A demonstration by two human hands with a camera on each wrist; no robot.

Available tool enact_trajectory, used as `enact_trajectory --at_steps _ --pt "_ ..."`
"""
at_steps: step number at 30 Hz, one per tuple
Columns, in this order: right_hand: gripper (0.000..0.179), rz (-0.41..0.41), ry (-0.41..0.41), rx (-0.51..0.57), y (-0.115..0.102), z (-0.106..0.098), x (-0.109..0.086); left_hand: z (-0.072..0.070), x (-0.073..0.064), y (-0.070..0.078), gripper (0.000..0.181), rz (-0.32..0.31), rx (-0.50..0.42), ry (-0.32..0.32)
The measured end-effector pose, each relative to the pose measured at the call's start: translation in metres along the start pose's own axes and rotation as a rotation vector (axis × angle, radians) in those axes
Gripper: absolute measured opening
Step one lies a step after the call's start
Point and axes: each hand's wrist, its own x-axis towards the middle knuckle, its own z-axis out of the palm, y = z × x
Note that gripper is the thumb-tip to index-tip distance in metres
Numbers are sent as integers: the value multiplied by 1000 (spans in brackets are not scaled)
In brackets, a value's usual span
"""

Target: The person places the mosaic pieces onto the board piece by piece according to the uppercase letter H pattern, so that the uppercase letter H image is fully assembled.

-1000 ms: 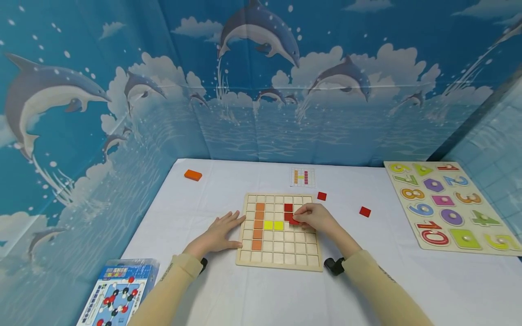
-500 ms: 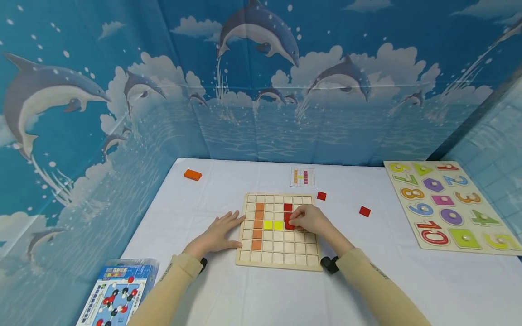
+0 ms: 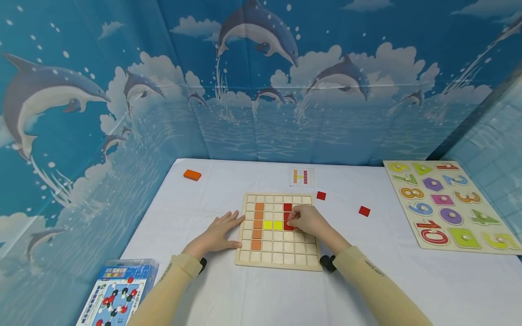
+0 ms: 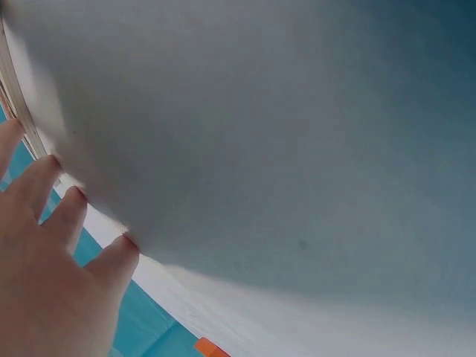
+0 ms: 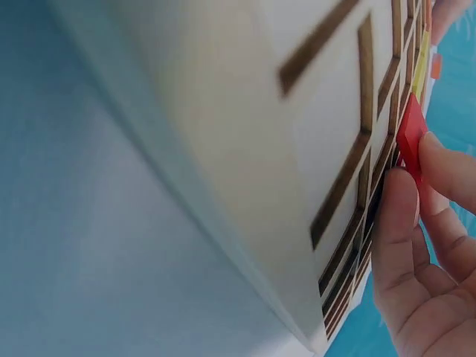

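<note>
A wooden grid board (image 3: 277, 247) lies on the white table. It bears a column of orange tiles (image 3: 257, 234), two yellow tiles (image 3: 267, 225) and, to their right, red tiles (image 3: 287, 207). My right hand (image 3: 308, 221) pinches a red tile (image 5: 410, 135) between thumb and finger. That tile is tilted at the board's surface, beside the right-hand yellow tile and below the other red ones; the fingers partly cover it. Spread flat, my left hand (image 3: 216, 234) rests on the table with fingertips at the board's left edge.
Two loose red squares (image 3: 321, 195) (image 3: 364, 211) lie right of the board. A small pattern card (image 3: 302, 177) is behind it. An orange block (image 3: 192, 174) sits back left, a boxed set (image 3: 116, 292) front left, a number puzzle board (image 3: 452, 206) far right.
My right hand has moved slightly left, bringing the pinched red tile over the cell beside the yellow tiles. The left hand has stayed in place.
</note>
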Motion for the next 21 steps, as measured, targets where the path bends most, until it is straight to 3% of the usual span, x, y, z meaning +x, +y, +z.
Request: enact_trajectory --at_steps 13,21 --pt "10 -75 14 -114 -8 2 -2 -2 -1 1 83 5 -6 -10" --pt "7 -54 3 -33 1 -6 -7 -1 -1 -1 83 13 2 -6"
